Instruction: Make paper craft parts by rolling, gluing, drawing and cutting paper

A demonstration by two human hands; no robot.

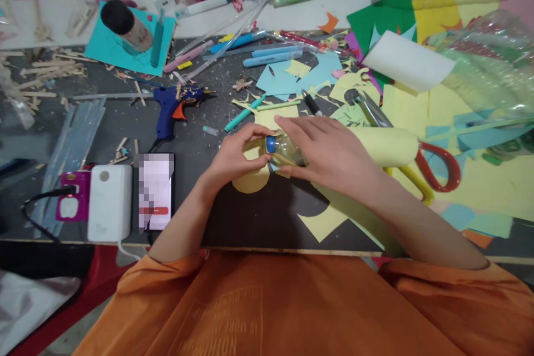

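Note:
A clear plastic bottle (287,148) with a blue cap (271,144) lies on its side, cap to the left. Pale yellow paper (390,144) wraps its body. My right hand (323,147) is closed around the bottle's shoulder, fingers over the top and thumb along the near side. At the cap, my left hand (233,156) curves its thumb and forefinger around a yellow paper piece (263,146) by the cap; its exact shape is partly hidden. A round-edged yellow paper piece (251,181) lies beneath the left hand.
A blue hot glue gun (167,111), phone (155,192) and white power bank (109,203) lie left. Large scissors with red and yellow handles (442,167) rest partly under the bottle. Markers (273,57), paper scraps (323,219) and a white paper roll (409,61) clutter the dark table.

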